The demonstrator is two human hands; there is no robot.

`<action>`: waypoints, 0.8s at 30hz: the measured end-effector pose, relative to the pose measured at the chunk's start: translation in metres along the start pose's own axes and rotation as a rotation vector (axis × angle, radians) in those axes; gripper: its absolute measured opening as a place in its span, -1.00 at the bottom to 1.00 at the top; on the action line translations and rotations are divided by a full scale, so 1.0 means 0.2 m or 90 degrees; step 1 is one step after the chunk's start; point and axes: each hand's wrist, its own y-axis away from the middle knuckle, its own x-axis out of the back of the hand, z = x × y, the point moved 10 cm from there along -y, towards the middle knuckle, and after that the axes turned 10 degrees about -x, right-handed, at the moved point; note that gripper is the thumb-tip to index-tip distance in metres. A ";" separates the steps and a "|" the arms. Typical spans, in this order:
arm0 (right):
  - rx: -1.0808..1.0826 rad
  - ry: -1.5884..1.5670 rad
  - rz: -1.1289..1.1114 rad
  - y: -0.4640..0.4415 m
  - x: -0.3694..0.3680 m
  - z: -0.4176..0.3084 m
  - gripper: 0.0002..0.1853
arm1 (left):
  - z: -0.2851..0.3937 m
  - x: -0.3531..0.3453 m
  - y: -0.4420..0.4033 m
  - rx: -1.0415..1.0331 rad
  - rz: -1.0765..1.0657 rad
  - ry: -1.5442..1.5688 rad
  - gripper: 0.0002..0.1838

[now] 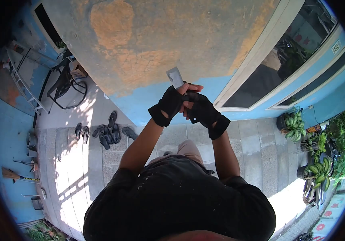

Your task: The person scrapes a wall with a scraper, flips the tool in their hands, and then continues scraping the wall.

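Observation:
A putty knife [175,77] with a flat metal blade points up and slightly left in front of the wall, its handle mostly hidden by my hands. My left hand [171,103], in a black fingerless glove, is closed near the base of the blade, with some fingertips reaching across to the right. Against it, my right hand [202,108], gloved the same way, has its fingers curled around the handle area. Both hands touch each other. Behind them stands the wall [148,48], with grey and orange patches above a light blue band.
To the right is a framed window [261,76]. Several sandals [110,130] lie on the tiled floor at left, near a black chair [66,82] and a metal ladder [23,86]. Potted plants [295,124] line the right side. A broom [15,175] is at far left.

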 end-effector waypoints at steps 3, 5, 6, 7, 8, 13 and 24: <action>0.047 -0.071 -0.013 -0.05 0.01 0.00 -0.57 | 0.04 0.03 0.03 -0.004 0.038 -0.076 -0.56; 0.153 -0.178 -0.068 -0.05 0.05 -0.10 -0.27 | 0.22 0.12 0.05 -0.214 0.189 -0.009 -0.59; 0.134 -0.200 -0.023 -0.05 0.11 -0.08 0.00 | 0.27 0.23 0.07 -0.269 0.262 -0.086 -0.61; 0.149 -0.245 -0.062 -0.05 0.13 -0.12 0.11 | 0.31 0.26 0.07 -0.280 0.284 -0.095 -0.62; 0.162 -0.278 -0.077 -0.06 0.14 -0.15 0.16 | 0.28 0.28 0.06 -0.229 0.281 -0.142 -0.63; 0.181 -0.373 -0.139 -0.08 0.08 -0.19 0.26 | 0.07 0.21 0.03 0.007 0.296 -0.393 -0.76; 0.169 -0.444 -0.183 -0.12 0.03 -0.17 0.24 | 0.11 0.20 0.00 -0.126 0.211 -0.493 -0.76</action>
